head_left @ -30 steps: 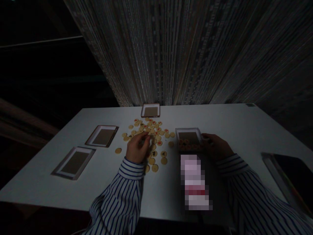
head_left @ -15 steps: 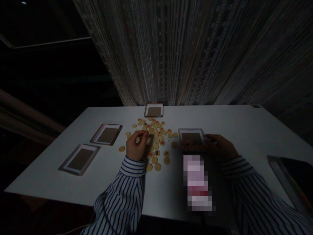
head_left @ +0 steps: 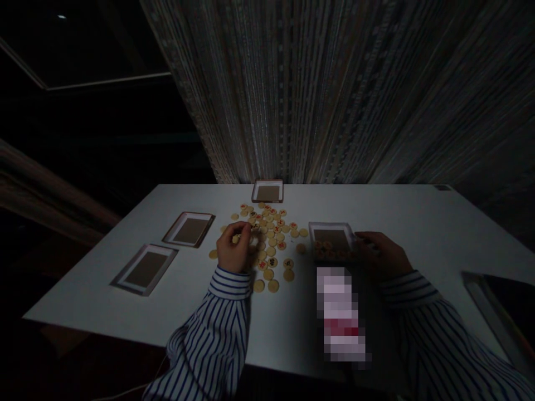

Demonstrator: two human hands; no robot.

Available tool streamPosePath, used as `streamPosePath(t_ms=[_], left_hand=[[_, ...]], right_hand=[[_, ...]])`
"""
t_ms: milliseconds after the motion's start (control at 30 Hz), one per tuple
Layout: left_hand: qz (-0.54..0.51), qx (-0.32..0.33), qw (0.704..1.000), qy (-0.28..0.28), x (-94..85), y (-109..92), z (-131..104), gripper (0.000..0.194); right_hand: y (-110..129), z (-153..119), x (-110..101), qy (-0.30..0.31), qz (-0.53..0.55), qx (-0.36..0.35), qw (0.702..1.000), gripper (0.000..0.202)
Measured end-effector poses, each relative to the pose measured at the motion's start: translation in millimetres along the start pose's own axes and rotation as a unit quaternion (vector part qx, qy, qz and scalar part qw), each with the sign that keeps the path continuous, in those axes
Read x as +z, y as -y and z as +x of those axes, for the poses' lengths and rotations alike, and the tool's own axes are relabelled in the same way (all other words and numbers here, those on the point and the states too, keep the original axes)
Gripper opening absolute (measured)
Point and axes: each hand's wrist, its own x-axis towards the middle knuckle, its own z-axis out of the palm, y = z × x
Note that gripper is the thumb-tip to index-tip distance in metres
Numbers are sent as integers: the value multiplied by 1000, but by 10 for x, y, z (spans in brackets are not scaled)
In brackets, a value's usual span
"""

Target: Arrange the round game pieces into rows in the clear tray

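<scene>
Round wooden pieces [head_left: 272, 243], some with red or black characters, lie scattered over the middle of the white table. My left hand [head_left: 234, 246] is above their left side, fingers curled in a pinch; whatever is between the fingertips is too small and dark to make out. On the right, my right hand [head_left: 382, 252] has its fingers at the right edge of a shallow box [head_left: 311, 236]. Several round pieces [head_left: 328, 245] lie in the near part of that box.
Two open shallow boxes lie at the left, one nearer [head_left: 169, 259] and one farther [head_left: 209, 225]. Another box [head_left: 267, 201] stands at the back edge. A blurred-out pinkish object [head_left: 340, 312] is at the front, and a dark flat object [head_left: 512, 301] at the right.
The whole view has shifted slightly, moving the table and boxes a little to the right in the picture. Both hands keep nearly the same pose.
</scene>
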Motion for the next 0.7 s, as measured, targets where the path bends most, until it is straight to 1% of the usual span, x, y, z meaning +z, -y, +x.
streamPosePath(t_ms=[100,167,400,467,533,700], left_hand=[[-2,-2,1000,-2,-15,-13,6,17],[-12,-7,1000,-11,-23,-15,17,18],[-102,-73,992,-31,-57,-37,110,20],[-107,-80,990,-38,-101,-63,158,20],[-101,-81,991,-40,-170,-91,221,20],[-92,-47,994,-28,-383,-144,450,23]], right_hand=[[35,14,-25,13,7,-8,1000,31],[56,15,-40,10,12,-5,1000,31],[23,38,-133,-1,27,53,998,29],[26,80,-184,10,34,55,998,29],[59,140,-235,4,41,55,998,29],[240,334,-328,-1,39,16,999,30]])
